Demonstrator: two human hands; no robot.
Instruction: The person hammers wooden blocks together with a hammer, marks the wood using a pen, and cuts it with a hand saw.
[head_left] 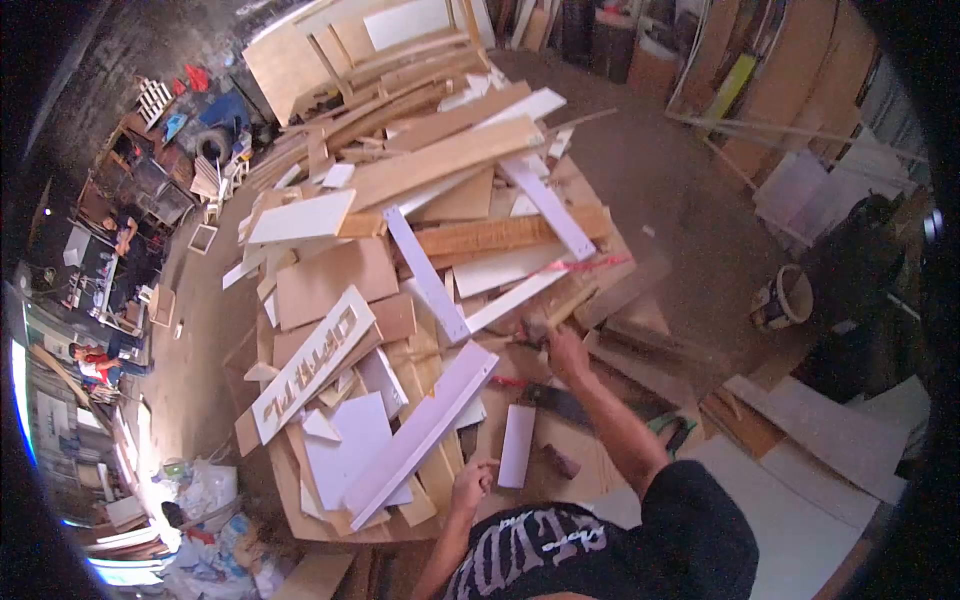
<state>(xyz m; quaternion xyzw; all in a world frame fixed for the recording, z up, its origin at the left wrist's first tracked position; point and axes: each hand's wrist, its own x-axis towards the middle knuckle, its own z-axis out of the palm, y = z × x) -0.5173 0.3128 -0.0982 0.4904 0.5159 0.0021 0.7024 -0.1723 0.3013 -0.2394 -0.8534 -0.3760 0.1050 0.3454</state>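
My right hand (568, 352) is closed around what looks like a hammer (533, 331), its dark head blurred, over the table beside the end of a narrow white board (520, 300). Lower down, my left hand (474, 484) has its fingers curled, with the index finger pointing at a short white board (515, 446). Whether it pinches anything small is hidden. A long white board with a raised edge (425, 435) slants across the pile just left of that hand. Two pale boards with holes (427, 272) (548, 208) join the narrow one like a frame.
Wood offcuts (440, 165) are heaped over the table. Near my right forearm lie a dark saw-like tool with a green handle (680, 432) and a small brown block (560, 461). A bucket (783, 298) stands at right. A person in red (95, 363) sits far left.
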